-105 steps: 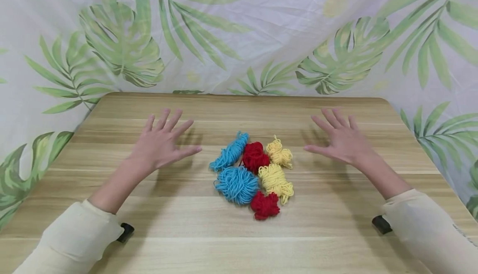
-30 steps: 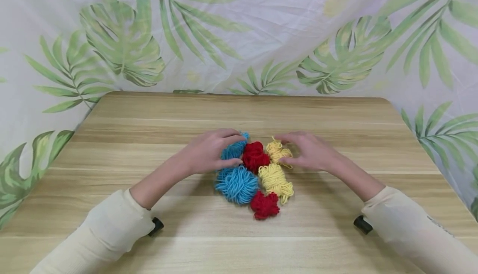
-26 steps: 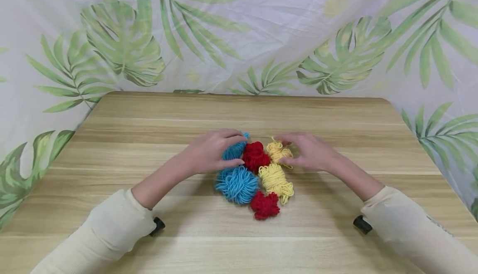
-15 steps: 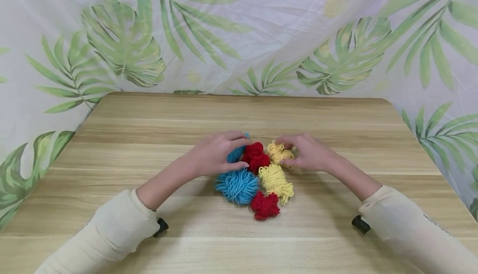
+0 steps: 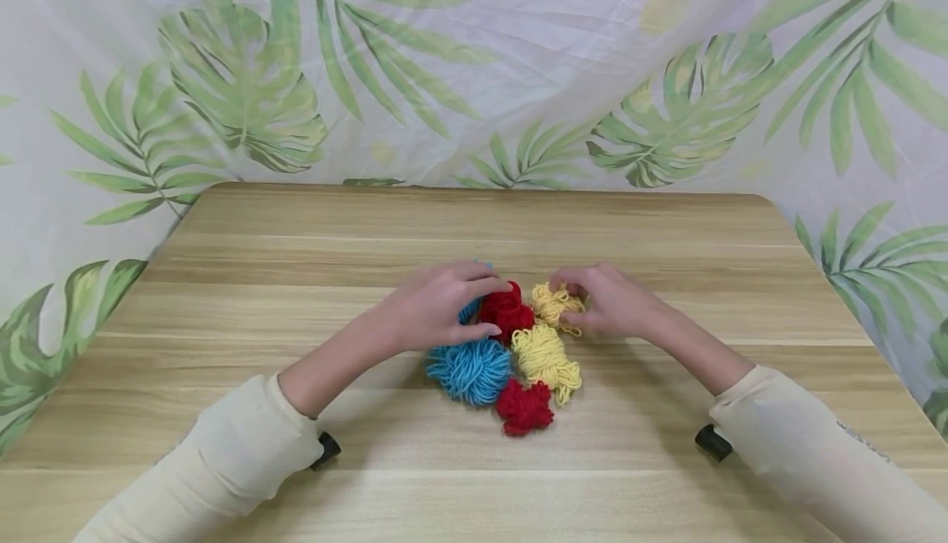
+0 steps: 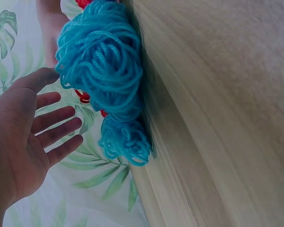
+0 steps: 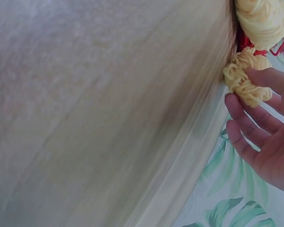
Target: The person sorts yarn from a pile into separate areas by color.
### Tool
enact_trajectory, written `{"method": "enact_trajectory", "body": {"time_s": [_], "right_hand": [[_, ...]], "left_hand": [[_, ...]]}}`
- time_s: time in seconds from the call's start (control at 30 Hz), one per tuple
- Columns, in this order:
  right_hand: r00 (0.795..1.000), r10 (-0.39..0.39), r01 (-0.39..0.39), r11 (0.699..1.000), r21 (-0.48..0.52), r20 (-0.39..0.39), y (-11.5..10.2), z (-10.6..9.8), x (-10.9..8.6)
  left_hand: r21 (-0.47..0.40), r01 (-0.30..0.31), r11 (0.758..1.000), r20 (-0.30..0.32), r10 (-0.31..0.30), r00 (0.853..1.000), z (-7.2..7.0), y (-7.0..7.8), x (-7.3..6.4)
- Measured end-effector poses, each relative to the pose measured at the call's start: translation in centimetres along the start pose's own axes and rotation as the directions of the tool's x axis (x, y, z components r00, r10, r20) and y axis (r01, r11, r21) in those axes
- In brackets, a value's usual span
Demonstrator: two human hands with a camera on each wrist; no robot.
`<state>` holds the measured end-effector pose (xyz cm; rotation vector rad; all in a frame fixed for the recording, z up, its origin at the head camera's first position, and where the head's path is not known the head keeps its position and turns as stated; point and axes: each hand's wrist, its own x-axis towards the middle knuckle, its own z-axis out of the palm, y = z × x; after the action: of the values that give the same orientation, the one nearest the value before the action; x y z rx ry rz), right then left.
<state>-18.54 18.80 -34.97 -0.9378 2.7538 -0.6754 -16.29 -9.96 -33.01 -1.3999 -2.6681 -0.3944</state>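
A cluster of small yarn bundles lies mid-table in the head view. My left hand [image 5: 440,304] hovers over the far blue bundle [image 5: 470,311], mostly hiding it; its fingertips reach the far red bundle [image 5: 507,313]. In the left wrist view the left hand [image 6: 26,142] has loosely spread fingers, with the large blue bundle [image 6: 102,61] beyond its thumb. My right hand [image 5: 615,304] pinches the small yellow bundle [image 5: 551,304] between thumb and fingers. The right wrist view shows the right thumb on the small yellow bundle [image 7: 248,78], other fingers loosely bent below.
Closer to me lie a larger yellow bundle [image 5: 546,358], a large blue bundle [image 5: 470,370] and a front red bundle [image 5: 526,407]. They rest on a wooden table [image 5: 474,494]. A leaf-patterned cloth [image 5: 533,58] hangs behind its far edge.
Both spread hands have come inward from the sides to the yarn. Lately the left hand has slid slightly right toward the red bundle, while the right fingers have closed on the small yellow bundle.
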Motion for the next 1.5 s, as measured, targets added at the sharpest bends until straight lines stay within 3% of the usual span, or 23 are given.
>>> {"method": "enact_trajectory", "body": {"time_s": [0.4,0.77,1.3,1.5], "right_hand": [[0.999,0.041,-0.041,0.998,0.044,-0.004,0.9,-0.5,-1.1],[0.997,0.056,-0.052,0.996,0.072,-0.055,2.0,-1.8,-1.8],[0.982,0.108,-0.094,0.991,0.095,-0.154,5.7,-3.2,-3.2],[0.975,0.140,-0.125,0.987,0.096,-0.170,6.8,-3.7,-3.8]], "left_hand": [[-0.049,0.008,0.999,0.011,-0.008,1.000,0.3,0.5,0.7],[-0.065,0.017,0.998,0.041,-0.014,0.999,0.2,1.0,1.4],[-0.111,-0.056,0.992,0.094,0.067,0.993,0.6,2.2,2.8],[-0.138,-0.113,0.984,0.120,0.130,0.984,0.8,2.6,3.4]]}}
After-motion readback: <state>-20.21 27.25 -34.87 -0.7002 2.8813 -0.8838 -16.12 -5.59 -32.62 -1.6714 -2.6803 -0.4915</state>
